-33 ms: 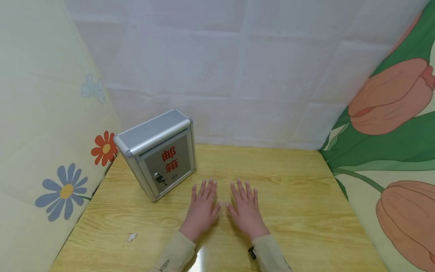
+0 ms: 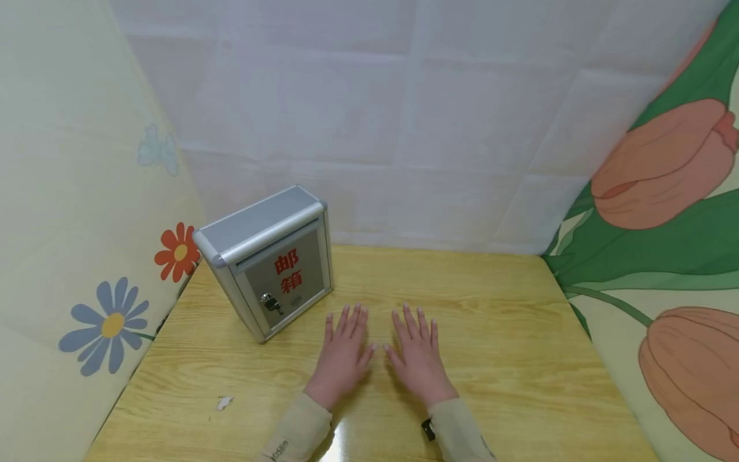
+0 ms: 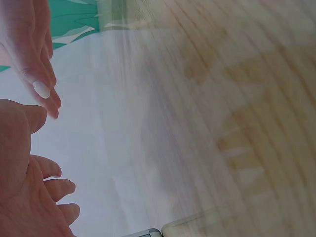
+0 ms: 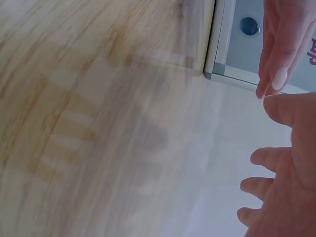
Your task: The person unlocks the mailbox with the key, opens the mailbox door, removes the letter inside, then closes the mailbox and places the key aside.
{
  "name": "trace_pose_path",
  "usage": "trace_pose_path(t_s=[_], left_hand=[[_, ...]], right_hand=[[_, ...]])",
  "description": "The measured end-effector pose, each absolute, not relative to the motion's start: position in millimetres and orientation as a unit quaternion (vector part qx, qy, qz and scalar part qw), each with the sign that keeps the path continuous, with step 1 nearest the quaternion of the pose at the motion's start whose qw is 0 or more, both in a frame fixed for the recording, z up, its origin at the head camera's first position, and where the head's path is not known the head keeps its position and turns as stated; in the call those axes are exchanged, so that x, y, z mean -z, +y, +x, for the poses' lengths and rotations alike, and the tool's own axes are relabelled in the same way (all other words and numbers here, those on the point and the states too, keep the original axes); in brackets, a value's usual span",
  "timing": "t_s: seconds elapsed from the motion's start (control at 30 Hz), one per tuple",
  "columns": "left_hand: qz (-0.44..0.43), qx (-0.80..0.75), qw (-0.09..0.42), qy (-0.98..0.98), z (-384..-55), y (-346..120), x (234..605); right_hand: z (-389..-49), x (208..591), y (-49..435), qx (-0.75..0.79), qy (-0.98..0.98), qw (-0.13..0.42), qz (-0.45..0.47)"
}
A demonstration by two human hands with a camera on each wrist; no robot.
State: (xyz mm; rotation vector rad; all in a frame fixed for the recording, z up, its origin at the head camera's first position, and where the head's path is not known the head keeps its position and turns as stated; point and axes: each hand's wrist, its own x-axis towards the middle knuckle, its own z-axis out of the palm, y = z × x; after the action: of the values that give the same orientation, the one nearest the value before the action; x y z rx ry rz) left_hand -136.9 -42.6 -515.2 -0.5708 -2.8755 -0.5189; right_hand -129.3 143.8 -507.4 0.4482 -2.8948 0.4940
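Note:
My left hand (image 2: 340,359) is palm down over the wooden table (image 2: 508,333), fingers straight and slightly spread, holding nothing. Beside it, my right hand (image 2: 420,360) has the same flat pose, with the two thumbs pointing at each other across a small gap. A grey metal mailbox (image 2: 297,305) with red characters stands upright beyond the left hand, angled toward the right. Keys (image 2: 272,304) hang from the lock on its front door, and a slot runs under its top edge. In the right wrist view, the mailbox (image 4: 237,54) shows behind the left hand's fingers.
A small white scrap (image 2: 224,403) lies on the table at the left. Pale cloth (image 2: 369,128) hangs along the back. Flower-printed cloths border the left and right sides. A black band piece (image 2: 428,429) shows at the right sleeve.

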Motion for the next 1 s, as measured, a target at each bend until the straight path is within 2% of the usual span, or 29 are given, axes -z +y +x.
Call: trace_pose_path(t_s=[0.27,0.53,1.0], left_hand=[[-0.189,0.163,0.101,-0.963,-140.9,-43.5,517.0],[-0.194,0.176,0.086,-0.961,-139.8,-40.4,512.2],[-0.211,0.171,0.105,-0.957,-146.5,-39.4,514.7]], right_hand=[[-129.9,506.0,146.7,-0.170,-0.971,0.089,0.143],[-130.2,503.6,151.8,-0.181,-0.971,0.081,0.136],[-133.8,495.7,158.1,-0.185,-0.968,0.100,0.140]])
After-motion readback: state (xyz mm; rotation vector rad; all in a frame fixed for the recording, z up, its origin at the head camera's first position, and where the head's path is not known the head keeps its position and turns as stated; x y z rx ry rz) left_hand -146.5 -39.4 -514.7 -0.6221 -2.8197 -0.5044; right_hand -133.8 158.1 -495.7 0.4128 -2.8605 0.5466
